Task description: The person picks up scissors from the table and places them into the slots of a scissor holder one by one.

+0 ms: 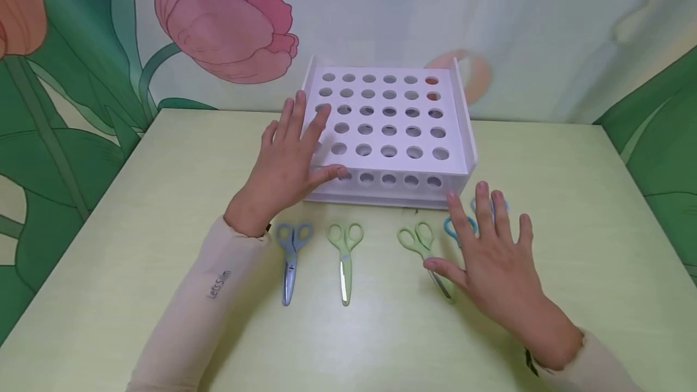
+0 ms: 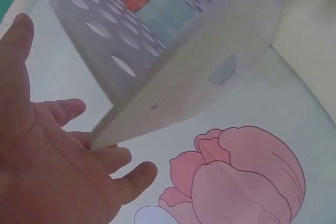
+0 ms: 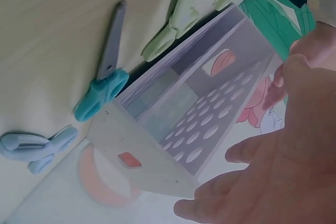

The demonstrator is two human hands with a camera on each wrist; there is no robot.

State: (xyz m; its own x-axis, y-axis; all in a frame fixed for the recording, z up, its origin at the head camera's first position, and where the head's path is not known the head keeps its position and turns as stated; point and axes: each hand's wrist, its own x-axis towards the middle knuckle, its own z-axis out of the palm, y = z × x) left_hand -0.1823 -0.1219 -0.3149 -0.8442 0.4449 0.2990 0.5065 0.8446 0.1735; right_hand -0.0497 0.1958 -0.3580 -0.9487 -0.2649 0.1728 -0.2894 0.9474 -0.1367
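Observation:
A white rack (image 1: 376, 165) with rows of round holes stands on the table. My left hand (image 1: 285, 165), fingers straight and spread, is at its left front side; whether it touches the rack I cannot tell. In the left wrist view the rack's side panel (image 2: 199, 93) overlaps some of those fingers. My right hand (image 1: 498, 265) hovers with extended fingers near the rack's right front corner, partly hiding teal-handled scissors (image 1: 448, 227) and light-blue-handled scissors (image 1: 475, 203). Green scissors (image 1: 420, 241) lie by its thumb. Neither hand holds anything.
Blue-grey scissors (image 1: 290, 259) and another green pair (image 1: 345, 259) lie before the rack, blades toward me. The pale table (image 1: 109, 259) meets a flower-printed backdrop (image 1: 229, 35) just behind the rack.

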